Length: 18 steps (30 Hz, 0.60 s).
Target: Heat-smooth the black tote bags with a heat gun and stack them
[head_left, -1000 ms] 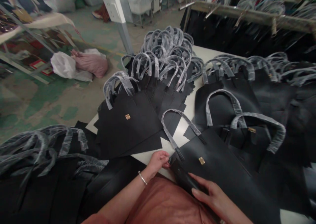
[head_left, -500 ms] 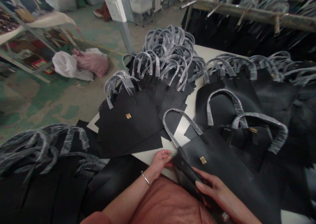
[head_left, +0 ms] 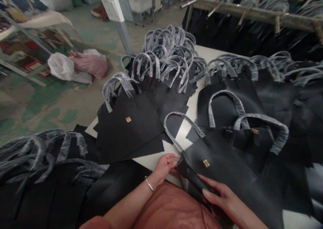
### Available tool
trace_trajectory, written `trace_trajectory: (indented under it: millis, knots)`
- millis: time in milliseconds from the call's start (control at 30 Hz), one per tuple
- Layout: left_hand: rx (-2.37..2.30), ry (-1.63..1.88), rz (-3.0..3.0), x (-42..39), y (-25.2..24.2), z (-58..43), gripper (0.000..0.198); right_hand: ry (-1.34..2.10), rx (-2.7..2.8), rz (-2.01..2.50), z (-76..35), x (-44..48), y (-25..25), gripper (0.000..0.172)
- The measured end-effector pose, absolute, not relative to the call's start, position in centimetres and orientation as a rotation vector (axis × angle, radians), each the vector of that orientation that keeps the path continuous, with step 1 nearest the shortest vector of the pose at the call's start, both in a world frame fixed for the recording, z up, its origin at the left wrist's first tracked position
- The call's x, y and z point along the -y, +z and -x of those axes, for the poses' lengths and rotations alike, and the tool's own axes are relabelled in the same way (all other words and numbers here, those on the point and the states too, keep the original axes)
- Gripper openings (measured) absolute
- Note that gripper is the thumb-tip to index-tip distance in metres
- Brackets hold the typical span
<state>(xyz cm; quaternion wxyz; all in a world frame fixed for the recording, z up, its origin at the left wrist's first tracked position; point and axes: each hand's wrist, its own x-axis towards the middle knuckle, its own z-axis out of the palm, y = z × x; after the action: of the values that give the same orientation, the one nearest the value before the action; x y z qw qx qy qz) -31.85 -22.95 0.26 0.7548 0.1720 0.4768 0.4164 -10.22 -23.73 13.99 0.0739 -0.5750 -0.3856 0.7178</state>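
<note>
A black handbag panel [head_left: 227, 178] with a small gold emblem and a plastic-wrapped handle [head_left: 174, 118] lies in front of me on the right. Along its near side runs a folded black strip or edge [head_left: 190, 175]. My left hand [head_left: 165, 166] pinches the upper end of that edge between thumb and fingers. Lower down, my right hand [head_left: 218, 190] grips the same edge, thumb on the near side and fingers over the far side. Whether the strip is joined to the panel I cannot tell.
A fanned stack of black bag panels [head_left: 131, 131] with wrapped handles covers the white table [head_left: 148, 160] ahead. More panels [head_left: 27, 192] lie at left, others [head_left: 277, 97] at right. A rack [head_left: 234, 13] stands behind; a post with a socket box [head_left: 112, 6] rises at the table's far left.
My view has shifted slightly, so the scene sits a little further left. Both hands keep their hold on the black edge, and the right hand has moved slightly along it.
</note>
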Motion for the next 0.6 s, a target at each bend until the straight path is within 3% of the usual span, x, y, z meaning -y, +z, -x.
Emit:
trace_trajectory:
  millis: [167, 267, 467, 600]
  knots:
    - [-0.974, 0.991, -0.379, 22.0, 2.2, 32.1, 0.058, 1.951, 1.091, 1.793, 9.9, 23.0, 14.5, 0.087]
    - [-0.861, 1.121, -0.369, 21.0, 6.4, 33.3, 0.048, 1.797, 1.059, 1.822, 7.3, 23.0, 15.3, 0.082]
    - [-0.483, 1.349, -0.402, 18.2, 18.4, 34.5, 0.027, 1.554, 0.831, 1.916, 1.8, 24.9, 16.6, 0.089]
    - [-0.478, 1.299, -0.475, 14.5, 19.8, 30.1, 0.022, 1.393, 0.734, 1.97, 0.4, 25.5, 16.9, 0.09]
